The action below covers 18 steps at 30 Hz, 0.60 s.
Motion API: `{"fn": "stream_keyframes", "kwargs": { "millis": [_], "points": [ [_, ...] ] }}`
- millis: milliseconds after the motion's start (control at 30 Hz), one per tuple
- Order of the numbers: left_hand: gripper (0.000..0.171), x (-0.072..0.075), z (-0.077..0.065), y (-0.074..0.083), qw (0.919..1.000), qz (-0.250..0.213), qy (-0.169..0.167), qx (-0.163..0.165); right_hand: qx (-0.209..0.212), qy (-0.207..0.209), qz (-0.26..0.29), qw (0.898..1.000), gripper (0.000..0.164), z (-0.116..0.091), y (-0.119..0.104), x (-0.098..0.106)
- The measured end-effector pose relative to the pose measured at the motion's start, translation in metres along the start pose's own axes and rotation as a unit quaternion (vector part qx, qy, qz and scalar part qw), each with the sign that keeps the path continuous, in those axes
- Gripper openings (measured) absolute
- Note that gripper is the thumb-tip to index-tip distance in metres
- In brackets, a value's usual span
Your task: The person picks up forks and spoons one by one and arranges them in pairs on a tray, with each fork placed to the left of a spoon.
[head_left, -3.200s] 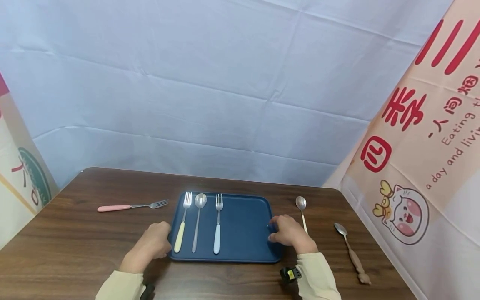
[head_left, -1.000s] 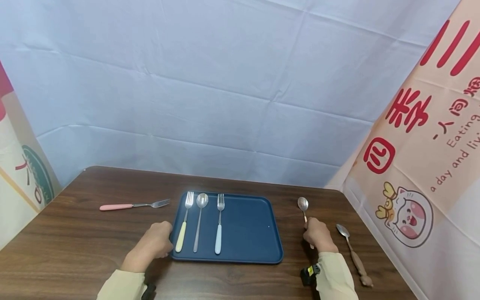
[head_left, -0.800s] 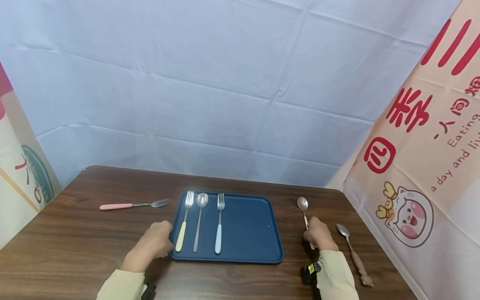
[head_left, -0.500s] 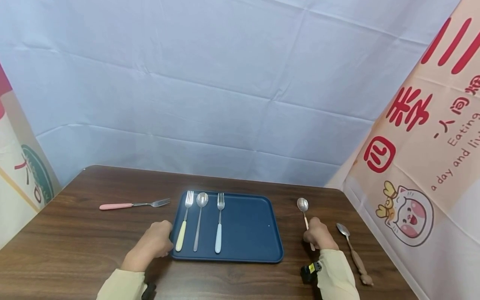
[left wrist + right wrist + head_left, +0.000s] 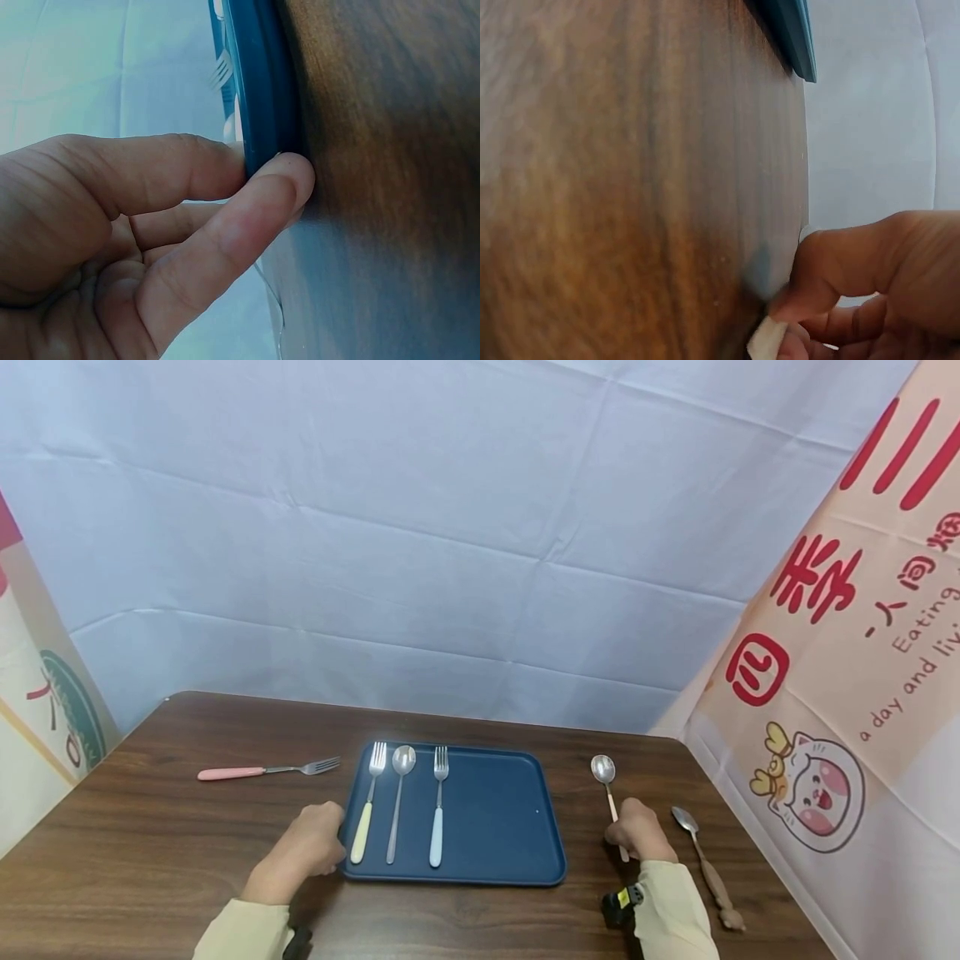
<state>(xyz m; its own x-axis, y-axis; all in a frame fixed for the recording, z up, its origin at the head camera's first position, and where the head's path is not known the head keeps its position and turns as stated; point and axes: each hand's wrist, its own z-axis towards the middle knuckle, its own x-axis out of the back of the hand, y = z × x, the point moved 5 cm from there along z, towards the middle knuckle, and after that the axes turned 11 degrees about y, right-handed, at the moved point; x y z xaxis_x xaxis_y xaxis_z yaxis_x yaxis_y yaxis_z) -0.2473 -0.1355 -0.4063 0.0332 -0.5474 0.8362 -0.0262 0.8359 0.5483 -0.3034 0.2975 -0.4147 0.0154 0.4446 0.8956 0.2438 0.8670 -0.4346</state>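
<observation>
At the left edge of a dark blue tray, my left hand pinches the rim; the left wrist view shows its thumb and fingertips on either side of it. Right of the tray, my right hand grips the pale handle of a spoon. The bowl of that spoon points away from me, and fingers cover part of the handle. In the right wrist view the pale handle end shows beneath the fingers, low over the table. On the tray lie a yellow-handled fork, a metal spoon and a light-blue-handled fork.
A pink-handled fork lies on the brown wooden table, left of the tray. Another spoon with a brown carved handle lies right of my right hand. Pale cloth hangs behind, and a printed cloth hangs at the right.
My right hand has left the tray's right edge, moved right and taken hold of the pale-handled spoon. The spoon's bowl has just shifted slightly left. My left hand stays on the tray rim.
</observation>
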Motion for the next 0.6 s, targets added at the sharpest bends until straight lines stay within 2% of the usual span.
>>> {"fn": "stream_keyframes", "kwargs": {
  "millis": [333,500,600],
  "points": [
    [0.012,0.0004,0.0008,-0.0005,1.0000,-0.001,-0.001,-0.001,-0.018,0.018,0.026,0.999,0.008,-0.0002,0.0036,0.0042],
    [0.012,-0.0007,0.0009,-0.0013,1.0000,-0.003,-0.003,0.001,-0.027,0.014,0.033,0.999,0.025,-0.0003,0.0053,0.0034],
    [0.013,-0.0009,0.0010,-0.0012,1.0000,-0.001,-0.002,0.000,-0.027,0.015,0.032,0.999,0.029,-0.0003,0.0050,0.0025]
  ]
}}
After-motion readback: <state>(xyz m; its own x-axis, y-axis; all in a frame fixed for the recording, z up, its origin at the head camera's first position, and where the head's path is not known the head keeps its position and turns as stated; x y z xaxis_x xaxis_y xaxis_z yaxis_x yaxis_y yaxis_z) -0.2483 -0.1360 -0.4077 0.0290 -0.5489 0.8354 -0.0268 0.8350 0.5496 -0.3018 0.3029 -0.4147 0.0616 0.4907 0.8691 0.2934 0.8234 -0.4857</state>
